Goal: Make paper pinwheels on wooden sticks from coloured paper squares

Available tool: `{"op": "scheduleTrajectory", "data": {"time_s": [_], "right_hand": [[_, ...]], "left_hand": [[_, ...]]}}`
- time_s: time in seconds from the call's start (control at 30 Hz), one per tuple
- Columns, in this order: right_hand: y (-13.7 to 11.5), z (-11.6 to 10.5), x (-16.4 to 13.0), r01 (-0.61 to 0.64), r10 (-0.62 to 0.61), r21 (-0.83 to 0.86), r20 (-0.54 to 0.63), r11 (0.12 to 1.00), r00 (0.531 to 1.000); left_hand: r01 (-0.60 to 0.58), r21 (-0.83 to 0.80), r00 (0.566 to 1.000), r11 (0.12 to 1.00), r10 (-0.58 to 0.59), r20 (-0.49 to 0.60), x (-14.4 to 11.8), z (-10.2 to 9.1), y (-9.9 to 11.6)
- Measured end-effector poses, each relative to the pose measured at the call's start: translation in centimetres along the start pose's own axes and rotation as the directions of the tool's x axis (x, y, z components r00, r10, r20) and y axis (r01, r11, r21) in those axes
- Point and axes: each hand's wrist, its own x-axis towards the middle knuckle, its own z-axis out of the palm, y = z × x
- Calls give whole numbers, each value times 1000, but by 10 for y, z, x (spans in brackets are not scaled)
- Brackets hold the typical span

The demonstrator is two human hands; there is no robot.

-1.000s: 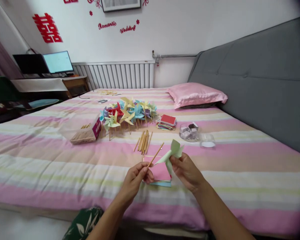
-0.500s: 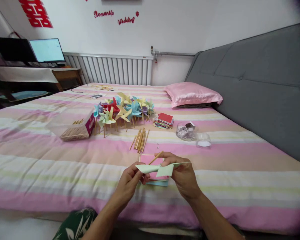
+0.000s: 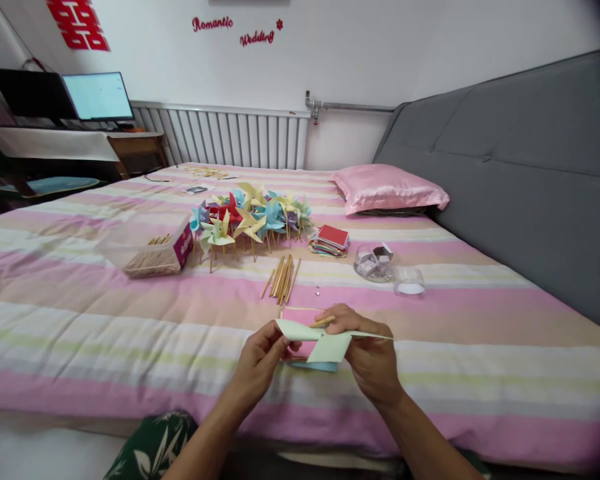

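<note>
A pale green paper pinwheel [image 3: 330,347] is held between both hands, above a pink and blue stack of paper [image 3: 296,316]. My left hand [image 3: 261,353] pinches the pinwheel's left blade. My right hand [image 3: 373,353] is closed around its right side, and a thin wooden stick [image 3: 324,321] shows by the fingers behind the paper. How the stick meets the pinwheel's back is hidden. Beyond the hands lies a loose bunch of wooden sticks [image 3: 283,279], with a tiny shiny piece [image 3: 317,293] on the sheet to its right.
Finished pinwheels [image 3: 250,223] stand in a cluster further back. A clear box of sticks [image 3: 153,257] is at left. Toward the right are a stack of coloured paper squares [image 3: 331,240], a clear dish [image 3: 373,263], a tape roll [image 3: 409,281] and a pink pillow [image 3: 387,189].
The pinwheel has tilted to show more of its face, and its right side has shifted slightly right. The stick has swung lower, closer to level. Both hands keep hold.
</note>
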Motion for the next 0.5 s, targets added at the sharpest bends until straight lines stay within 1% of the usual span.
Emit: {"op": "scheduleTrajectory", "data": {"time_s": [0.17, 0.3, 0.5], "right_hand": [[-2, 1, 0, -49, 48, -24, -45, 999, 998], [-2, 2, -1, -46, 42, -52, -77, 998, 996], [-1, 3, -3, -37, 34, -46, -77, 998, 996]], "left_hand": [[-16, 2, 1000, 1000, 16, -9, 0, -1, 1], [-29, 17, 999, 999, 30, -26, 0, -1, 1], [-29, 13, 999, 999, 30, -36, 0, -1, 1]]}}
